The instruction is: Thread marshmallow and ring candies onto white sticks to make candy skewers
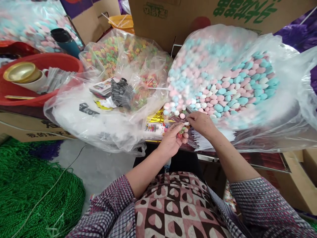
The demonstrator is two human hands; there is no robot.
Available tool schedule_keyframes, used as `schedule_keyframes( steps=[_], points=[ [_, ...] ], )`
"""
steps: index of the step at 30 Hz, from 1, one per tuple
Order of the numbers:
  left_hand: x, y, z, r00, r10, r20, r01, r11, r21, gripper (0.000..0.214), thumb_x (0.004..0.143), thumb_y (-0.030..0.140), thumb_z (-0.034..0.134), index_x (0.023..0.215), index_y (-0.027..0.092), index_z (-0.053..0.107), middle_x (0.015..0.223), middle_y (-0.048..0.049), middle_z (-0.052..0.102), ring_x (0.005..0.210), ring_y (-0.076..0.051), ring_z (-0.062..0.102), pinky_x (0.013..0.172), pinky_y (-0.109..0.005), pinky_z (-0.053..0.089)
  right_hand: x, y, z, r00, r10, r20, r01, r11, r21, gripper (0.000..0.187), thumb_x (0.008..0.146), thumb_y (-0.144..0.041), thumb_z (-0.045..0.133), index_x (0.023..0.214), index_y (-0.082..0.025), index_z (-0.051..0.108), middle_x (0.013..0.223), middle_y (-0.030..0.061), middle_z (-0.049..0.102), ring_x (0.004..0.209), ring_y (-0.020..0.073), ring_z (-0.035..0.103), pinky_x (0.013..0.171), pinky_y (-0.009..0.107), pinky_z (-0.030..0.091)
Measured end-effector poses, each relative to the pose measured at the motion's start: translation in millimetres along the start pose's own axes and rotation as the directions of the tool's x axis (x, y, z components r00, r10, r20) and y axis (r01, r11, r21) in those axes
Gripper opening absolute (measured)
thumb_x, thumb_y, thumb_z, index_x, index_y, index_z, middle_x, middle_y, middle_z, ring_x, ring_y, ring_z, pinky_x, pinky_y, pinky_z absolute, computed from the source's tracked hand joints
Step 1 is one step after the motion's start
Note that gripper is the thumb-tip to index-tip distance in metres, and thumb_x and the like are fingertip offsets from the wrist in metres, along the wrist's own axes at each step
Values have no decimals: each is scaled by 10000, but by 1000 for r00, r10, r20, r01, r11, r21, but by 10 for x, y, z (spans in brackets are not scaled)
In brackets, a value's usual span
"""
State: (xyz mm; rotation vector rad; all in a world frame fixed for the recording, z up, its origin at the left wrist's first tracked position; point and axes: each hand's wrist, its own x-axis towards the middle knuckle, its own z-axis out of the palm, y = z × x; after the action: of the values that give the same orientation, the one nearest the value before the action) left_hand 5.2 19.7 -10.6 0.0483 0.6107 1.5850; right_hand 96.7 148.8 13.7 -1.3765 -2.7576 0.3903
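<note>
My left hand [173, 138] is closed around a few small ring-shaped candies [182, 133], green and red. Right beside it, my right hand [201, 122] pinches at a small white piece [186, 124] just above those candies; its exact kind is hard to make out. The two hands almost touch at the front edge of the table. Behind the right hand, pink, blue and white egg-shaped candies [228, 96] fill a large clear plastic bag [292, 66]. Thin white sticks [210, 140] lie under the right wrist. Gold twist ties [158, 117] and printed packets [155, 129] lie left of the hands.
Another clear bag holds ring candies [119, 49] at the back left. Beside it stands a red basin [61, 59] with a gold bowl [21, 72], near a dark bottle [65, 41]. A cardboard box [163, 23] stands behind. Green cord [49, 185] is heaped on the floor.
</note>
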Motion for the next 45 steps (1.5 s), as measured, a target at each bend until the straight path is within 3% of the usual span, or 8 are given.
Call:
schedule_keyframes(
  steps=[5,11,20,24,29,34,39,45],
  points=[
    [-12,12,27,999,-10,-31,11,1000,10,287,695,278,810,876,149,629,709,7,628,543,-74,563,462,-179,343,1,34,-9,996,59,-65,-56,997,52,288,884,-245,489,977,-218,760,981,51,768,908,217,665,723,286,435],
    [-15,14,29,999,-1,-32,2,1000,10,289,696,274,808,883,147,628,710,7,625,542,-75,560,460,-179,346,91,-147,18,997,56,-57,-67,975,-210,373,941,-295,435,1225,-191,653,1034,145,753,902,277,684,686,318,422],
    [-17,15,17,1000,-3,-11,3,1000,7,289,706,283,798,892,150,621,722,5,624,547,-75,561,459,-176,352,96,46,-58,992,126,2,-126,990,67,345,911,-393,486,856,-184,755,806,66,757,781,215,665,643,274,428],
    [-22,22,24,1000,-6,-19,6,1000,10,281,708,278,797,888,154,620,725,5,624,558,-79,569,466,-179,350,-5,93,-63,995,56,-77,-55,998,22,325,917,-276,455,992,-200,762,972,66,762,872,216,665,707,279,447],
    [-26,23,24,1000,-3,0,3,1000,19,271,708,281,799,875,158,624,724,7,618,560,-80,568,468,-182,351,-83,8,-20,1000,1,4,-1,997,-72,368,852,-113,432,957,-197,774,1094,78,725,942,217,662,752,288,451],
    [-9,12,27,1000,2,0,-2,1000,17,272,710,273,796,879,161,614,722,7,620,556,-78,562,467,-177,354,-1,-54,-37,987,-16,-160,17,1000,-1,368,868,-145,437,1049,-190,754,1098,68,732,986,217,658,776,288,461],
    [-7,11,32,1000,7,-9,-7,1000,26,264,717,271,789,878,159,613,713,8,616,542,-74,554,462,-177,352,185,-229,-28,1000,-23,-11,21,987,-157,394,933,-198,400,1134,-242,736,1129,78,735,981,228,662,739,299,442],
    [-12,5,20,1000,13,-2,-13,1000,19,277,715,274,791,891,166,607,720,6,627,544,-78,561,463,-179,357,318,-363,31,1000,31,-2,-31,978,-207,385,957,-286,386,1102,-175,725,1099,146,732,950,258,662,715,314,432]
  ],
)
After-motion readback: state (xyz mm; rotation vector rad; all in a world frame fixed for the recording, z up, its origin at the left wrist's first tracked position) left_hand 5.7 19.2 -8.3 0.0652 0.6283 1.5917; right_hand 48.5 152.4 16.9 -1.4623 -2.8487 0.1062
